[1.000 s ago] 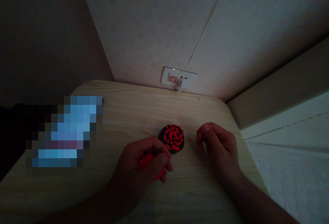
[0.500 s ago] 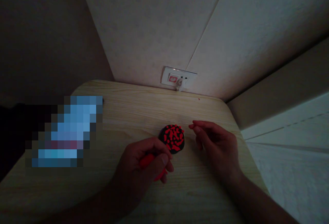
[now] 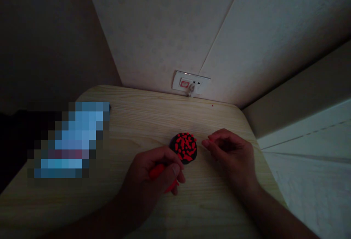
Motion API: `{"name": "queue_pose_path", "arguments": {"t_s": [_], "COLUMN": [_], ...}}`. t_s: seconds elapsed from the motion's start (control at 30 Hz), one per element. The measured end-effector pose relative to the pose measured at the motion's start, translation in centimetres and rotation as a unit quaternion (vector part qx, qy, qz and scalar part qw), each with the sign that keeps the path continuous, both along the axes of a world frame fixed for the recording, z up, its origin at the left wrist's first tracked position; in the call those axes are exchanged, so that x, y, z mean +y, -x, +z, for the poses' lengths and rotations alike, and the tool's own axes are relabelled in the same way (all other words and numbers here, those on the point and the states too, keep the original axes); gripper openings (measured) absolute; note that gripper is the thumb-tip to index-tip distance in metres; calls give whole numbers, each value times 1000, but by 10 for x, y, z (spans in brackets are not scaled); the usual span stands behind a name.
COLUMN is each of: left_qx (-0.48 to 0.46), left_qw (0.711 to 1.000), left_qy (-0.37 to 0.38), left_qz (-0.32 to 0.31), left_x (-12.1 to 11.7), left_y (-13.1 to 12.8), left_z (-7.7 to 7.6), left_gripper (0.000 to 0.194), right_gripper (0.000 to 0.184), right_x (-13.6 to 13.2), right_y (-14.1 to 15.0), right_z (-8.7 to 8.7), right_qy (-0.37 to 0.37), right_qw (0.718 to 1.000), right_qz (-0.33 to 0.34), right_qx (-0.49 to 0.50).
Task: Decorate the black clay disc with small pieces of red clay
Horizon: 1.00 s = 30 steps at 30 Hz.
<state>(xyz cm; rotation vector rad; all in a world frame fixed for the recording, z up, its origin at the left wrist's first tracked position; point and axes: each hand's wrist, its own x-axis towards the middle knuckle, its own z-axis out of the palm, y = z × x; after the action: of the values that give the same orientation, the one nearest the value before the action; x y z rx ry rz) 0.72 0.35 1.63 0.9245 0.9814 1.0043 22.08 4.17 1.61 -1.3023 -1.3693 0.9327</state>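
My left hand [image 3: 156, 173] is wrapped round a lump of soft red modelling clay [image 3: 157, 171], parts of which show between the fingers. Just beyond its fingertips, a round black disc [image 3: 184, 161] lies on the table, its top dotted with small red clay balls and strips [image 3: 186, 145]. To the right of the disc, apart from it, my right hand [image 3: 229, 158] has thumb and forefinger pinched together. A trace of red at those fingertips looks like a tiny bit of clay, mostly hidden.
The pale wooden table [image 3: 131, 103] meets the wall at the back. A blurred-out bluish screen [image 3: 79, 133] stands at the left. A wall socket [image 3: 191, 82] with a clear plug sits behind the table edge. One tiny red crumb [image 3: 212, 105] lies near the back edge.
The thumb and forefinger of my right hand have shifted and closed into a tighter pinch, with the other fingers curled in. My left hand and the disc stay where they were.
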Motion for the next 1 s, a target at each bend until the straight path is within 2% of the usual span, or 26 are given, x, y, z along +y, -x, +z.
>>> {"name": "queue_pose_path", "arguments": {"t_s": [0.23, 0.5, 0.63, 0.73, 0.87, 1.0], "left_qx": [0, 3, 4, 7, 9, 8], "left_qw": [1000, 1000, 1000, 1000, 1000, 1000], "left_qy": [8, 3, 10, 11, 11, 10], "left_qz": [1, -5, -2, -2, -4, 0], "left_x": [0, -1, 0, 1, 1, 0], "left_y": [0, 0, 0, 0, 0, 0], "left_z": [-1, 0, 1, 2, 3, 2], "left_gripper": [9, 10, 10, 11, 11, 10], "right_gripper": [18, 12, 32, 42, 35, 28], "right_x": [-2, -3, -3, -3, -4, -3], "right_y": [-1, -1, -3, -5, -1, 4], "right_z": [-3, -3, -1, -2, -4, -3], "right_qy": [29, 36, 36, 61, 96, 110], "right_qw": [999, 999, 999, 998, 991, 990], "right_qz": [13, 17, 2, 23, 81, 85], "right_qx": [21, -10, -27, -9, 37, 13]}}
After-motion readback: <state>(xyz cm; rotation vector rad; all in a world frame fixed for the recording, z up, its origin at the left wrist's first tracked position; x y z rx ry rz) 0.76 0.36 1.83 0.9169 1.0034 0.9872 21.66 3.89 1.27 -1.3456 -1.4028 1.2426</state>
